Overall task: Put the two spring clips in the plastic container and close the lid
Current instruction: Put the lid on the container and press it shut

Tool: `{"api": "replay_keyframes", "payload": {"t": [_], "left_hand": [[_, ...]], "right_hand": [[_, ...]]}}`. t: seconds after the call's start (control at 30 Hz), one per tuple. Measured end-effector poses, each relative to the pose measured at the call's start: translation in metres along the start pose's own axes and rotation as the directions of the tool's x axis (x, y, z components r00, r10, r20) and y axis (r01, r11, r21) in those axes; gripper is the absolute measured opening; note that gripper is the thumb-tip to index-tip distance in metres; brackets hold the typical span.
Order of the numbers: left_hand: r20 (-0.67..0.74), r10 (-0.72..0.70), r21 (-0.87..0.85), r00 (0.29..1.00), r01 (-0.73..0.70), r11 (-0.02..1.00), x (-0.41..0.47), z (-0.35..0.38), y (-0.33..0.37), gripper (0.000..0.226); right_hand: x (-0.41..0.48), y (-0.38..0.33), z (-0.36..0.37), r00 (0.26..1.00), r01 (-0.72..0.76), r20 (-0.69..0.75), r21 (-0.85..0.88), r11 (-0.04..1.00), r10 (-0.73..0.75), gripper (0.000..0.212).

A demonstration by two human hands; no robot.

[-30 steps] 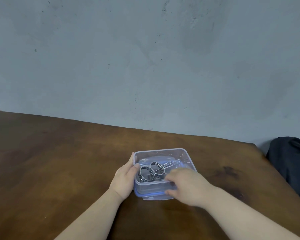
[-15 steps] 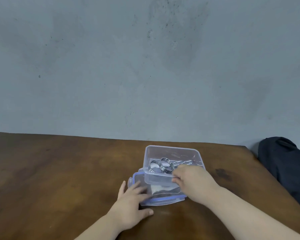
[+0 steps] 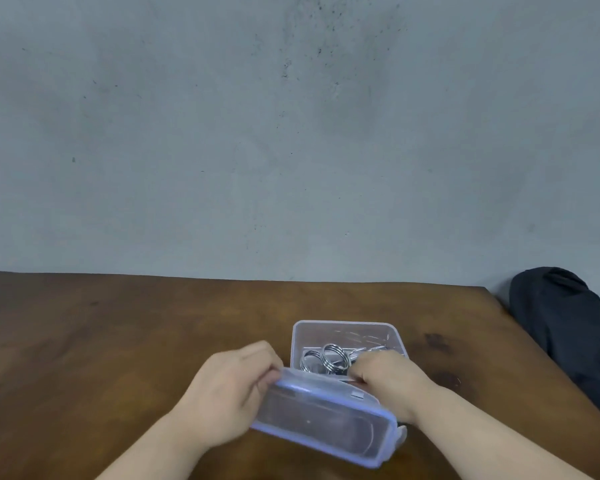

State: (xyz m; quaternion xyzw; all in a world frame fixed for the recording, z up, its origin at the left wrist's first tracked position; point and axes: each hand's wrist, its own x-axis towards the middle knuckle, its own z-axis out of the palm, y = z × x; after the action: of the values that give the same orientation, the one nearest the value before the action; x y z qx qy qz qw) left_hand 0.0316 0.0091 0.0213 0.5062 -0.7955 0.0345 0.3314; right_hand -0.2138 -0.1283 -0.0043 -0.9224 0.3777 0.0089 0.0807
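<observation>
A clear plastic container [image 3: 347, 329] stands open on the brown table, with two metal spring clips [image 3: 329, 358] lying side by side inside it. The clear lid with a blue rim [image 3: 323, 420] is lifted off the table and tilted, just in front of the container. My left hand [image 3: 229, 386] grips the lid's left end. My right hand [image 3: 392, 382] is curled at the container's near right edge, touching the lid's far edge; its fingertips are hidden, so its grip is unclear.
The wooden table [image 3: 118, 341] ends at a grey wall behind and at an edge to the right. A dark cloth-covered shape [image 3: 568, 327] sits just beyond the right edge.
The lid, which lay flat under the container, is now pulled out, raised and tilted in my left hand. The container rests directly on the table.
</observation>
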Motion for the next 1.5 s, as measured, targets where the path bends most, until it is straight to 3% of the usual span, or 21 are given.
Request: {"api": "replay_keyframes", "payload": {"t": [0.07, 0.1, 0.13, 0.17, 0.23, 0.27, 0.3, 0.33, 0.4, 0.43, 0.47, 0.53, 0.6, 0.7, 0.93, 1.13, 1.37, 1.5], "left_hand": [[-0.045, -0.101, -0.052, 0.994, 0.098, 0.994, 0.007, 0.001, -0.005, 0.014], [-0.064, -0.153, -0.086, 0.986, 0.148, 0.985, 0.011, 0.002, -0.007, 0.015], [-0.081, -0.206, -0.125, 0.975, 0.195, 0.973, 0.016, 0.004, -0.008, 0.016], [-0.093, -0.260, -0.174, 0.961, 0.242, 0.955, 0.021, 0.006, -0.009, 0.018], [-0.095, -0.398, -0.292, 0.912, 0.357, 0.887, 0.036, 0.011, -0.008, 0.024], [-0.071, -0.474, -0.341, 0.878, 0.425, 0.838, 0.044, 0.014, -0.009, 0.029], [-0.036, -0.532, -0.373, 0.846, 0.483, 0.792, 0.051, 0.017, -0.010, 0.033], [-0.002, -0.568, -0.390, 0.823, 0.522, 0.758, 0.059, 0.021, -0.012, 0.037], [0.054, -0.597, -0.417, 0.801, 0.561, 0.715, 0.076, 0.029, -0.015, 0.040], [0.074, -0.607, -0.434, 0.792, 0.573, 0.695, 0.084, 0.033, -0.016, 0.040], [0.086, -0.620, -0.454, 0.780, 0.585, 0.672, 0.091, 0.037, -0.017, 0.038], [0.094, -0.657, -0.500, 0.748, 0.606, 0.618, 0.103, 0.044, -0.021, 0.029], [0.134, -0.695, -0.559, 0.706, 0.633, 0.535, 0.108, 0.049, -0.030, 0.032], [0.270, -0.740, -0.633, 0.616, 0.693, 0.346, 0.100, 0.057, -0.044, 0.034], [0.256, -0.833, -0.611, 0.490, 0.750, 0.253, 0.081, 0.090, -0.063, 0.027], [0.167, -0.863, -0.517, 0.476, 0.788, 0.335, 0.084, 0.101, -0.059, 0.021], [0.108, -0.852, -0.350, 0.512, 0.822, 0.449, 0.092, 0.111, -0.058, 0.033], [0.115, -0.862, -0.350, 0.494, 0.832, 0.430, 0.093, 0.111, -0.060, 0.029]], "right_hand": [[0.002, 0.010, 0.010, 0.989, -0.092, 0.130, 0.144, 0.985, 0.073, 0.025], [0.005, 0.019, 0.020, 0.985, -0.085, 0.170, 0.306, 0.948, 0.034, 0.027], [0.009, 0.026, 0.023, 0.994, -0.028, 0.104, 0.399, 0.916, -0.015, 0.031], [0.006, 0.026, 0.018, 0.997, -0.043, 0.075, 0.574, 0.818, -0.001, 0.034], [-0.010, 0.018, 0.000, 0.990, -0.134, 0.127, 0.690, 0.711, 0.063, 0.037], [-0.016, 0.019, -0.011, 0.984, -0.163, 0.082, 0.762, 0.627, 0.156, 0.034], [-0.022, 0.022, -0.017, 0.963, -0.120, -0.003, 0.890, 0.439, 0.268, 0.027], [-0.024, 0.027, -0.022, 0.922, -0.008, -0.131, 0.934, 0.357, 0.365, 0.026], [-0.028, 0.034, -0.027, 0.872, 0.136, -0.232, 0.960, 0.243, 0.431, 0.047], [-0.027, 0.035, -0.030, 0.859, 0.152, -0.245, 0.961, 0.231, 0.450, 0.051], [-0.025, 0.034, -0.031, 0.845, 0.148, -0.274, 0.945, 0.292, 0.459, 0.049], [-0.018, 0.033, -0.034, 0.799, 0.078, -0.347, 0.870, 0.487, 0.491, 0.032], [-0.008, 0.041, -0.031, 0.753, 0.048, -0.345, 0.878, 0.477, 0.560, 0.022], [0.008, 0.051, -0.020, 0.748, -0.080, -0.231, 0.899, 0.431, 0.622, 0.032], [0.027, 0.057, -0.001, 0.690, -0.320, -0.173, 0.798, 0.511, 0.703, 0.024], [0.031, 0.063, 0.008, 0.657, -0.447, -0.170, 0.698, 0.560, 0.735, 0.021], [0.031, 0.068, 0.014, 0.636, -0.452, -0.086, 0.764, 0.461, 0.767, 0.019], [0.031, 0.066, 0.011, 0.645, -0.458, -0.050, 0.774, 0.438, 0.762, 0.017]]}}
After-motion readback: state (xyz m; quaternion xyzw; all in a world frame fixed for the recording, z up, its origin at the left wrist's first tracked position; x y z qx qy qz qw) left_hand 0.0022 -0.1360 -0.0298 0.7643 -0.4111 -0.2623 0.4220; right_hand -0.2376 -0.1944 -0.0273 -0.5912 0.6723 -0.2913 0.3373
